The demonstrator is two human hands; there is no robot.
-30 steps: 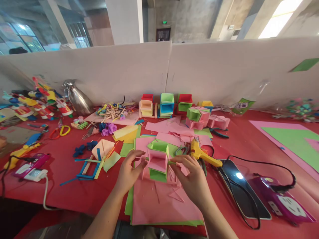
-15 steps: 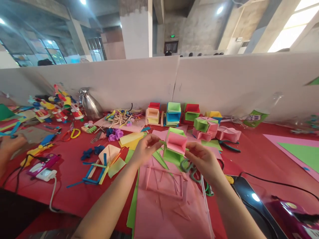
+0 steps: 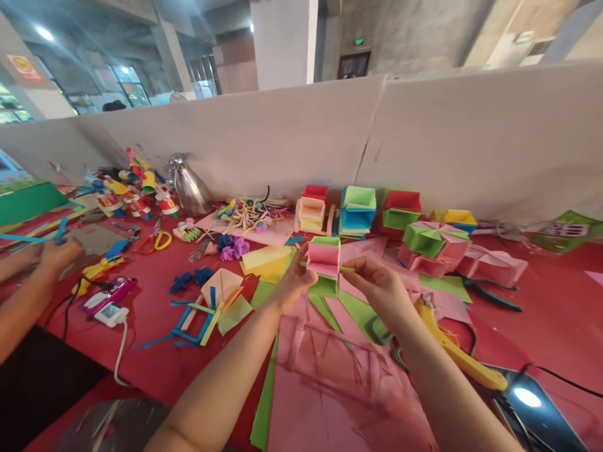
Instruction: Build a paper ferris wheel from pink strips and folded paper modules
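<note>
A small folded paper piece (image 3: 324,256), pink inside with green outer walls, is held up in front of me. My left hand (image 3: 296,280) grips its left side, thumb at the front. My right hand (image 3: 375,280) pinches a green edge sticking out at its right. Below lie pink paper sheets (image 3: 325,408), a pink folded-strip frame and green paper strips (image 3: 325,312). Green-handled scissors (image 3: 379,329) are partly hidden by my right forearm. Farther back stand a similar green and pink folded piece (image 3: 431,242) and several folded paper boxes (image 3: 358,210).
A yellow glue gun (image 3: 459,358) and a dark shiny panel (image 3: 541,402) lie right, pliers (image 3: 492,295) behind them. On the left are a blue strip frame (image 3: 193,326), a power strip (image 3: 110,298) and another person's hand (image 3: 59,254). A steel jug (image 3: 188,185) stands by the white partition (image 3: 264,138).
The view has swung left, so things appear farther right. My left hand has closed farther around the folded paper piece, and my right fingers now pinch its green edge. The glue gun shows more fully.
</note>
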